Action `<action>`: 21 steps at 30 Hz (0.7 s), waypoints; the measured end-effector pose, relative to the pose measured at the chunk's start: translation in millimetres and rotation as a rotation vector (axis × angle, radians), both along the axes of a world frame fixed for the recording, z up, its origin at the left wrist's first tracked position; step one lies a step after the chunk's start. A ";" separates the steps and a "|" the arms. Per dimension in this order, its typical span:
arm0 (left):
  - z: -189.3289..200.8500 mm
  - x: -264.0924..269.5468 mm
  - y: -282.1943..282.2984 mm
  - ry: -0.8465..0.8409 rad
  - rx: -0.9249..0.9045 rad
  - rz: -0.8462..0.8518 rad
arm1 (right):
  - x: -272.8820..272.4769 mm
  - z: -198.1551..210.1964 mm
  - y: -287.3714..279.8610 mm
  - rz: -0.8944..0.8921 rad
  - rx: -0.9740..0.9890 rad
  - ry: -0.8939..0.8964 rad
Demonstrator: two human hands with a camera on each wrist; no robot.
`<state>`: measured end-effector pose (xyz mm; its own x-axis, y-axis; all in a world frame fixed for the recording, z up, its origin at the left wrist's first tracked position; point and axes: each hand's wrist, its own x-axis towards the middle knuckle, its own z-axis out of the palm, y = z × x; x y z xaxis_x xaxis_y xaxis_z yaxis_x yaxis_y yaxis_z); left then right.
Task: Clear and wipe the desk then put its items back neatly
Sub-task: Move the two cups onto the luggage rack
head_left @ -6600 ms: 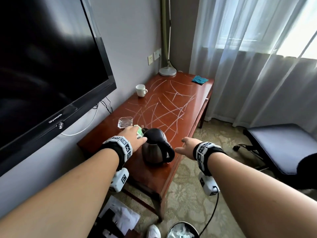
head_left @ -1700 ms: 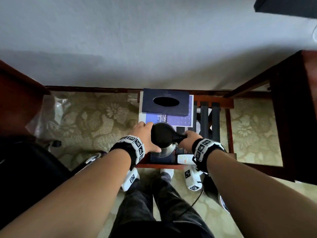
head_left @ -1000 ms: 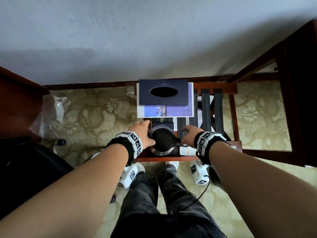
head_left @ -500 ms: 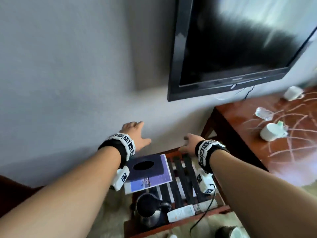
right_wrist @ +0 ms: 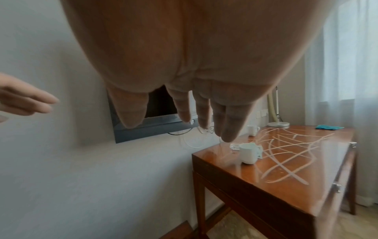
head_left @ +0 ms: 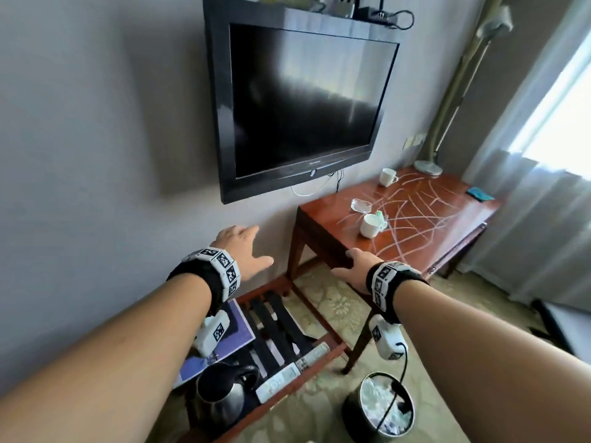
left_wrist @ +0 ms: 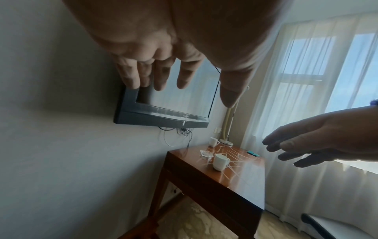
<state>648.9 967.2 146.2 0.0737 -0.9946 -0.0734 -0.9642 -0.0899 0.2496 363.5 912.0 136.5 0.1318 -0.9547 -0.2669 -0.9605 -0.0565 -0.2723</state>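
Note:
The red-brown desk [head_left: 425,231] is streaked with white marks and stands at the right under the TV. On it are a white cup [head_left: 370,226] with a green packet [head_left: 379,215] beside it, a glass ashtray [head_left: 360,205], a second white cup [head_left: 387,177] and a teal cloth [head_left: 479,193] at the far end. My left hand [head_left: 259,247] hovers open by the wall, holding nothing. My right hand [head_left: 343,262] is open and empty in front of the desk's near end. The steel kettle [head_left: 224,398] stands on the low slatted rack [head_left: 281,327], with two white remotes [head_left: 278,383] beside it.
A wall-mounted TV [head_left: 303,100] hangs above the desk's near end. A floor lamp's base [head_left: 428,167] sits at the desk's back corner. A purple booklet [head_left: 238,330] lies on the rack. A round waste bin [head_left: 380,407] stands on the carpet below my right wrist. Curtains hang at the right.
Both hands have let go of the kettle, which now stands on the rack. They have lifted up and apart, and my view has swung right toward the desk.

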 end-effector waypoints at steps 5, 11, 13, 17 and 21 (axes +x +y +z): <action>11.9 -62.2 -5.3 -0.010 -0.007 -0.073 | -72.0 7.9 19.3 -0.093 -0.007 0.004; 30.4 -161.0 -25.9 -0.048 -0.022 -0.132 | -170.4 20.4 13.1 -0.175 -0.031 -0.015; 33.2 -197.3 -37.4 -0.060 -0.034 -0.131 | -206.3 22.3 8.4 -0.185 -0.054 -0.025; 34.3 -287.8 -61.5 -0.058 -0.007 -0.135 | -289.5 25.3 -0.7 -0.200 -0.065 -0.011; 44.0 -376.2 -79.0 -0.077 -0.020 -0.186 | -369.8 38.3 -17.9 -0.225 -0.102 0.001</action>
<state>272.7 888.2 190.2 -0.1067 -0.9928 -0.0547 -0.9799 0.0957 0.1749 -6.2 894.1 174.8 -0.0875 -0.9820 -0.1673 -0.9522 0.1318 -0.2756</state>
